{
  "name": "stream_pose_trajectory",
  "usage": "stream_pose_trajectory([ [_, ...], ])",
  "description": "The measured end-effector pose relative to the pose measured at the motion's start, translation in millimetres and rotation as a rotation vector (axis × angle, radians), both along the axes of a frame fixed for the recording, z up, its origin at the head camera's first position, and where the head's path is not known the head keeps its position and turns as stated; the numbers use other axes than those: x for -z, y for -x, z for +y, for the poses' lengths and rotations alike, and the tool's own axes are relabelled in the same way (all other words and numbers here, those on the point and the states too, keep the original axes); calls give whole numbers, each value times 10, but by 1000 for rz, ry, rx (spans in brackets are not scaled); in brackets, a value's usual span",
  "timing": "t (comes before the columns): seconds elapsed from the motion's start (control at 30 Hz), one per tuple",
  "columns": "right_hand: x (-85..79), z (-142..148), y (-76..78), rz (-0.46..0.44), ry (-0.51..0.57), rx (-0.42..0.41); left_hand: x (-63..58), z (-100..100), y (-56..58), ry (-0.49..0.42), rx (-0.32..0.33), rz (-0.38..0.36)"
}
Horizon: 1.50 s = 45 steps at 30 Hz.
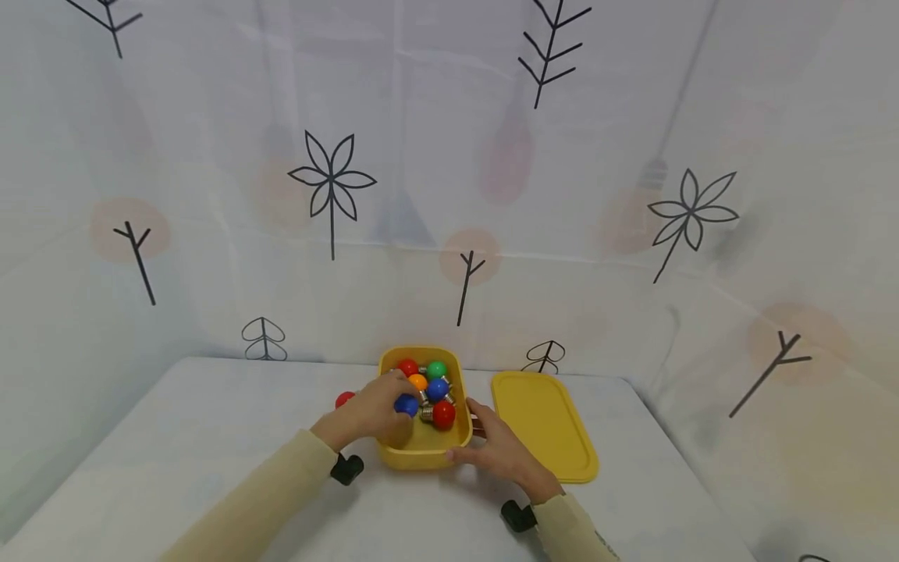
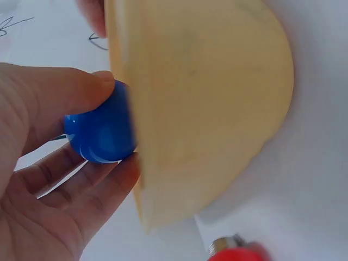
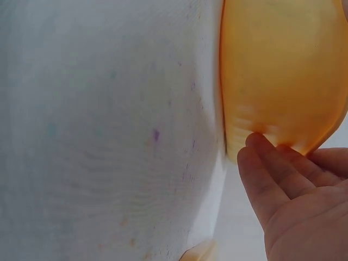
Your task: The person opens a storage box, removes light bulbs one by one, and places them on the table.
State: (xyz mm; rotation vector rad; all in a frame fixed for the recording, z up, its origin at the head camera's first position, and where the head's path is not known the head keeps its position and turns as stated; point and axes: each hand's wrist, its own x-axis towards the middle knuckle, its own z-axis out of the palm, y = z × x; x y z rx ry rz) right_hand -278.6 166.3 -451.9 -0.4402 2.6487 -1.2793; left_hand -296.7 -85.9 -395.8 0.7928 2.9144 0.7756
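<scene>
A yellow plastic box (image 1: 423, 460) stands on the table with several toy light bulbs inside, among them a green bulb (image 1: 436, 369) and a red bulb (image 1: 444, 415). Over its left rim reaches my left hand (image 1: 375, 406), pinching a blue bulb (image 2: 103, 130) between thumb and fingers. The box wall covers part of that bulb in the left wrist view. My right hand (image 1: 502, 449) rests against the box's right side near the front corner. Its fairly straight fingers (image 3: 277, 168) touch the outer wall in the right wrist view.
A yellow lid (image 1: 539, 425) lies flat on the table to the right of the box. Left of the box, beside my left hand, is another red bulb (image 1: 344, 399). A patterned white cloth (image 1: 421, 195) hangs behind the table.
</scene>
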Motion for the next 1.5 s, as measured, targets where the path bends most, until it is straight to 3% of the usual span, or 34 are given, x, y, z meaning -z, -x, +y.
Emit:
stream_pose_trajectory([
  [0.13,1,4,-5,1,-3,4,-62,-98,-30,-35,16,45],
  [0.37,-8,19,-11,4,0,-2,-141,-314,-94,-51,-36,102],
  [0.57,3,25,-13,2,-3,-8,-151,-534,-123,-80,-76,135],
  [0.83,13,-3,-6,2,-8,9,-156,-909,-104,-49,-124,147],
  [1.1,21,-6,4,15,-6,5,-28,-1183,4,-38,-163,165],
  [1.5,15,-8,2,12,11,-2,257,-1315,174,-48,-250,65],
])
